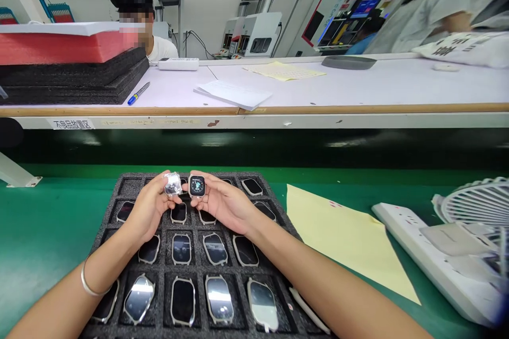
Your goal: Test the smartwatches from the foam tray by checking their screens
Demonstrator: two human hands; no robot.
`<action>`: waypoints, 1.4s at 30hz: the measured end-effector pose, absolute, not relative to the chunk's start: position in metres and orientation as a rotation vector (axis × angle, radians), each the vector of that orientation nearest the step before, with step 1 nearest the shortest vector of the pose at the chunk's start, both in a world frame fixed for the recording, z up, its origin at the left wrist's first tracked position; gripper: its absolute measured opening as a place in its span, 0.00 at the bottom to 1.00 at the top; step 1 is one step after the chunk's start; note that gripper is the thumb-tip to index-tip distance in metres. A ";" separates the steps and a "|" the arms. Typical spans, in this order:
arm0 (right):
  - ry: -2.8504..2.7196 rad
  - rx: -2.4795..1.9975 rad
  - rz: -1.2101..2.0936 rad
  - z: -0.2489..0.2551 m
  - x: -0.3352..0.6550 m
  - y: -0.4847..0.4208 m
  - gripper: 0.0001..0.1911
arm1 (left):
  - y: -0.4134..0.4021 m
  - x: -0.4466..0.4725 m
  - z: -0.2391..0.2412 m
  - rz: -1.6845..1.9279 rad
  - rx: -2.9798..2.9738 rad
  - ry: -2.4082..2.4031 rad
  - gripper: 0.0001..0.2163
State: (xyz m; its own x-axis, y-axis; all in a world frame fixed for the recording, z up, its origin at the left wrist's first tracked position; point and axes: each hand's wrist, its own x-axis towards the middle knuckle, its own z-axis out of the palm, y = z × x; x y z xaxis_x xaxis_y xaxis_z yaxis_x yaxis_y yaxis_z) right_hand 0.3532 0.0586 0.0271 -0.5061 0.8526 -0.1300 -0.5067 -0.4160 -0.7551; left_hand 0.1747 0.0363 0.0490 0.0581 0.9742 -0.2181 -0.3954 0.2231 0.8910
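Over the far part of a black foam tray (159,275), my right hand (218,198) grips a smartwatch case (197,186) by its edges, its lit face turned toward me. Close beside it, my left hand (153,204) pinches a small, shiny, silvery square piece (173,184); whether it is a film or a wrapped part I cannot make out. Below both hands, more strapless watch cases, such as this one (182,302), lie face up in the tray's compartments. My hands and forearms hide some compartments.
Right of the tray lie a yellow paper sheet (342,238), a white power strip (433,265) and a white fan (477,201). Above the back of the green bench runs a shelf (294,90) with stacked foam (71,74), a pen (139,94) and papers (234,94). A person (159,50) sits beyond.
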 end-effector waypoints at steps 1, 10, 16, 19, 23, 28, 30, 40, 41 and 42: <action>-0.823 -0.658 1.998 0.026 0.354 0.060 0.17 | 0.037 0.174 0.049 1.204 0.724 0.991 0.22; -0.985 -0.690 1.839 0.030 0.355 0.053 0.17 | 0.034 0.172 0.046 1.186 0.901 1.008 0.28; -1.101 -0.695 1.743 0.028 0.354 0.050 0.21 | 0.033 0.173 0.043 1.189 0.991 0.983 0.24; -1.125 -0.693 1.740 0.028 0.353 0.051 0.21 | 0.032 0.173 0.043 1.185 1.017 0.981 0.21; -1.152 -0.689 1.729 0.028 0.353 0.050 0.20 | 0.032 0.174 0.043 1.182 1.031 0.973 0.18; -1.154 -0.696 1.729 0.027 0.353 0.050 0.18 | 0.032 0.174 0.044 1.172 1.070 1.000 0.18; -1.152 -0.696 1.727 0.026 0.353 0.051 0.17 | 0.032 0.175 0.045 1.176 1.080 1.010 0.18; -1.169 -0.705 1.694 0.023 0.353 0.053 0.17 | 0.030 0.176 0.046 1.176 1.090 1.029 0.17; -1.170 -0.706 1.692 0.023 0.353 0.053 0.17 | 0.030 0.177 0.046 1.177 1.094 1.030 0.17; -1.172 -0.709 1.689 0.023 0.353 0.052 0.17 | 0.030 0.177 0.046 1.179 1.098 1.029 0.17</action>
